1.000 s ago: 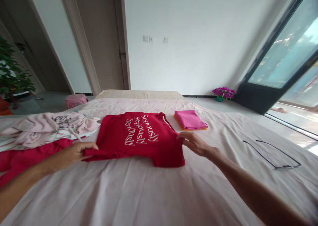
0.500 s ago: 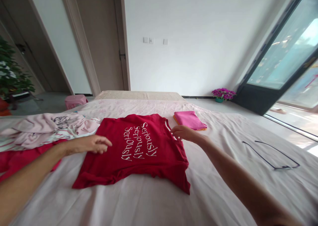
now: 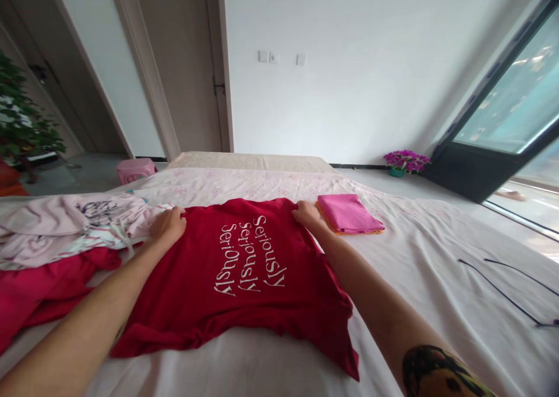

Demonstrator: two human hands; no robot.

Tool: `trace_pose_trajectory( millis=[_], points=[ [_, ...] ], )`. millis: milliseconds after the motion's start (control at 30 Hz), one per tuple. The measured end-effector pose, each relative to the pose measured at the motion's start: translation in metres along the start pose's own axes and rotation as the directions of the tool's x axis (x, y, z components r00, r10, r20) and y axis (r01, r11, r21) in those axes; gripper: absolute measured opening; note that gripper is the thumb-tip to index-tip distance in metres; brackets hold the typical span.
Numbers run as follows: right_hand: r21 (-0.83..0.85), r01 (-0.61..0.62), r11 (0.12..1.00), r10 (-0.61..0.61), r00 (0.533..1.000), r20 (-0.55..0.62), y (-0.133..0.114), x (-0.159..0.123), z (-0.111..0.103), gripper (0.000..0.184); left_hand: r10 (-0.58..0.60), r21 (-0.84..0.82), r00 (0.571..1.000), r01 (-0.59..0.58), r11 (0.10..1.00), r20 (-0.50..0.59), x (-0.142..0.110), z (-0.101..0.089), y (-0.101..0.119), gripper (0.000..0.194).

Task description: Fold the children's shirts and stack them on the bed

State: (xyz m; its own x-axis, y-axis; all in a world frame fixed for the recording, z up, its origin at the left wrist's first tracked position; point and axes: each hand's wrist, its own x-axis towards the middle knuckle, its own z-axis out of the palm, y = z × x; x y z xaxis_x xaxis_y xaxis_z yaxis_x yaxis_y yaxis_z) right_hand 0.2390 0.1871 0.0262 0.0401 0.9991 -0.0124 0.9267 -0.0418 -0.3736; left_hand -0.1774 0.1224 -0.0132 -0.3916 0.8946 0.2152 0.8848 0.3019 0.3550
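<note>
A red T-shirt (image 3: 192,275) with the white word "Seriously" printed on it several times lies spread on the bed, its lettering turned sideways to me. My left hand (image 3: 170,223) grips its far left corner, fingers closed on the cloth. At the far right, beside the neckline, my right hand (image 3: 307,212) pinches the shirt's edge. The near edge of the shirt is rumpled, and one corner points towards me at the right.
Folded pink and orange cloths (image 3: 351,213) lie just right of my right hand. Heaped at the left are pale pink clothes (image 3: 56,219) and a crimson garment (image 3: 48,289). Black-framed glasses (image 3: 502,292) rest on the bedsheet (image 3: 419,257) at the right.
Both hands have moved from the shirt's near and right parts to its far corners and closed there. The near side, folded up a second ago, now lies spread towards me.
</note>
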Motion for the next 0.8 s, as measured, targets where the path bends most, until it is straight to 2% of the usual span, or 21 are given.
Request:
trace_pose_trajectory(
  millis=[67, 167, 300, 400, 500, 600, 667, 800],
  points=[
    [0.062, -0.006, 0.998, 0.009, 0.999, -0.046, 0.002, 0.01, 0.0, 0.031, -0.021, 0.027, 0.996, 0.023, 0.999, -0.089, 0.003, -0.002, -0.001, 0.033],
    [0.122, -0.013, 0.992, 0.029, 0.992, -0.127, 0.002, 0.024, -0.004, 0.04, -0.051, -0.002, 0.979, 0.052, 0.999, -0.196, 0.009, -0.009, 0.002, 0.037],
    [0.119, 0.005, 0.993, 0.017, 0.983, -0.182, 0.001, 0.021, -0.004, 0.053, -0.066, -0.005, 0.989, 0.065, 0.998, -0.134, 0.005, -0.014, 0.013, 0.051],
    [0.028, 0.125, 0.992, -0.116, 0.969, -0.22, 0.002, -0.006, 0.001, 0.057, 0.105, 0.044, 0.99, -0.101, 0.994, -0.095, -0.016, -0.009, 0.023, 0.056],
    [-0.109, 0.362, 0.926, -0.375, 0.915, -0.149, 0.006, -0.047, 0.009, 0.057, 0.315, 0.047, 0.949, -0.314, 0.948, -0.004, -0.051, 0.002, 0.028, 0.058],
    [-0.176, 0.55, 0.816, -0.554, 0.832, 0.032, 0.017, -0.085, 0.015, 0.059, 0.39, 0.024, 0.912, -0.396, 0.918, 0.127, -0.087, 0.01, 0.023, 0.063],
    [-0.205, 0.585, 0.784, -0.572, 0.811, 0.124, 0.029, -0.101, 0.016, 0.057, 0.409, 0.031, 0.898, -0.419, 0.907, 0.159, -0.104, 0.011, 0.016, 0.063],
    [-0.282, 0.505, 0.816, -0.49, 0.862, 0.127, 0.054, -0.109, 0.002, 0.055, 0.429, 0.043, 0.888, -0.441, 0.896, 0.168, -0.117, -0.002, 0.003, 0.064]
  ],
)
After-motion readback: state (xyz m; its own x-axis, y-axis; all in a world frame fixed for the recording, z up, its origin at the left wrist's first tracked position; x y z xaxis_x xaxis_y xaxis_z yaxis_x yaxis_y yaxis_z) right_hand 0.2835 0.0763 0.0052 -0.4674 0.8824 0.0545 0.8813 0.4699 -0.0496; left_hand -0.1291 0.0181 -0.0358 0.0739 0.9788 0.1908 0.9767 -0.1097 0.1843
